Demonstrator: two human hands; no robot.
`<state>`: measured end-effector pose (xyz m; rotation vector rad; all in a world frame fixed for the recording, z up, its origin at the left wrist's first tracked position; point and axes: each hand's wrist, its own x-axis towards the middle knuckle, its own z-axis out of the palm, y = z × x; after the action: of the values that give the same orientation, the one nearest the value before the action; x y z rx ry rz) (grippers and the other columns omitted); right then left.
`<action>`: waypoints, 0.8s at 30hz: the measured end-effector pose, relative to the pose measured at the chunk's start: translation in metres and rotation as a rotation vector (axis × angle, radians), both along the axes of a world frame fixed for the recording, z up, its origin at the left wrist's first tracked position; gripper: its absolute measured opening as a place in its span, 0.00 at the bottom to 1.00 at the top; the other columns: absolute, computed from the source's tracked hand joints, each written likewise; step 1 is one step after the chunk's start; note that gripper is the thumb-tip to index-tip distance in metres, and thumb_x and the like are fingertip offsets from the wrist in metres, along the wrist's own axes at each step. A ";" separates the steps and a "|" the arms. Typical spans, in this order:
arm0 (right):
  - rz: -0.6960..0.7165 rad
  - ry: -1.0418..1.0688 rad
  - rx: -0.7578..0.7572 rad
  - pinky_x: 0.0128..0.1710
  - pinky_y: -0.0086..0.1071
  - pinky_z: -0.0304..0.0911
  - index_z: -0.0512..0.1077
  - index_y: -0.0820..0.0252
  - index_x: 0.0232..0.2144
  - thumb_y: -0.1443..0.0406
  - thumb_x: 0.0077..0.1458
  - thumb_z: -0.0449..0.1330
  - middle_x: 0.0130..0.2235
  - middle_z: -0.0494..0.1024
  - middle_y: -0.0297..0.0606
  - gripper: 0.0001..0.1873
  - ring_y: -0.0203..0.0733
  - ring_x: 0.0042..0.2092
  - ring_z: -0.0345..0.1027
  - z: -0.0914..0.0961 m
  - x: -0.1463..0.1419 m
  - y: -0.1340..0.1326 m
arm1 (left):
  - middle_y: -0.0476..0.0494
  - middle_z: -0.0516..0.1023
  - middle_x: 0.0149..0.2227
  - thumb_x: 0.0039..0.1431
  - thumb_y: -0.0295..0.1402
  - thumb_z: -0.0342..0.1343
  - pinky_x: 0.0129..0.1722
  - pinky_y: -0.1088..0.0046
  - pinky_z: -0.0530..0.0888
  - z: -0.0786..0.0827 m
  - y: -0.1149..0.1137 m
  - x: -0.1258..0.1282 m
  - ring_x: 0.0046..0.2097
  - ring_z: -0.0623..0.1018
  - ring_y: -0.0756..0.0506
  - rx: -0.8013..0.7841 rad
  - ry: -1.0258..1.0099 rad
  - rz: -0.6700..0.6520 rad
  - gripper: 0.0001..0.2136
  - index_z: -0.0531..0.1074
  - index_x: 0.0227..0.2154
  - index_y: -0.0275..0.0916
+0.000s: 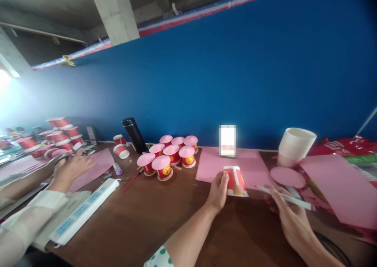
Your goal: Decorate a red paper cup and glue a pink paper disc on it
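Note:
My left hand (217, 194) is wrapped round the side of a red paper cup (235, 180) with a white band and a yellow print. The cup is upside down, its rim low and its white base up. In my right hand (290, 212) is a slim white pen-like stick (294, 200), its thin end pointing left towards the cup. Behind the cup lies a stack of pink paper (250, 163). A pink paper disc (288, 177) rests just beyond my right hand, beside pink scraps.
Several red cups topped with pink discs (171, 152) stand left of centre, near a black flask (134, 135) and a red brush (132, 180). Nested white cups (296, 145) stand at right. A power strip (85, 212) lies by a co-worker's hands (73, 167). A blue wall (235, 70) rises behind.

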<state>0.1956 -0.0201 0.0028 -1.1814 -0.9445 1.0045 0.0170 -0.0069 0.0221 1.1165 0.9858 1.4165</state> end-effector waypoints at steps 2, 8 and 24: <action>-0.003 -0.010 0.009 0.19 0.23 0.58 0.72 0.63 0.31 0.52 0.42 0.63 0.23 0.71 0.35 0.20 0.34 0.25 0.63 0.001 0.000 0.000 | 0.46 0.73 0.31 0.57 0.48 0.45 0.38 0.71 0.67 0.000 0.000 0.000 0.35 0.71 0.47 0.001 0.001 0.007 0.18 0.69 0.33 0.36; -0.025 -0.010 -0.021 0.18 0.24 0.58 0.71 0.63 0.28 0.50 0.39 0.64 0.22 0.71 0.36 0.21 0.35 0.24 0.63 0.003 -0.002 0.000 | 0.46 0.72 0.30 0.56 0.49 0.45 0.37 0.71 0.67 -0.002 0.001 -0.001 0.34 0.70 0.47 -0.003 -0.018 0.012 0.20 0.69 0.32 0.36; 0.003 -0.016 -0.032 0.18 0.24 0.58 0.71 0.62 0.30 0.50 0.40 0.65 0.22 0.71 0.35 0.22 0.34 0.24 0.62 -0.001 0.001 0.002 | 0.46 0.72 0.31 0.54 0.48 0.49 0.37 0.71 0.68 -0.005 0.003 -0.004 0.35 0.71 0.47 -0.133 -0.413 -0.060 0.17 0.68 0.33 0.39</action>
<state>0.1961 -0.0179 0.0022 -1.2167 -0.9457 1.0174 0.0131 -0.0038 0.0171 0.7107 0.7312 1.4358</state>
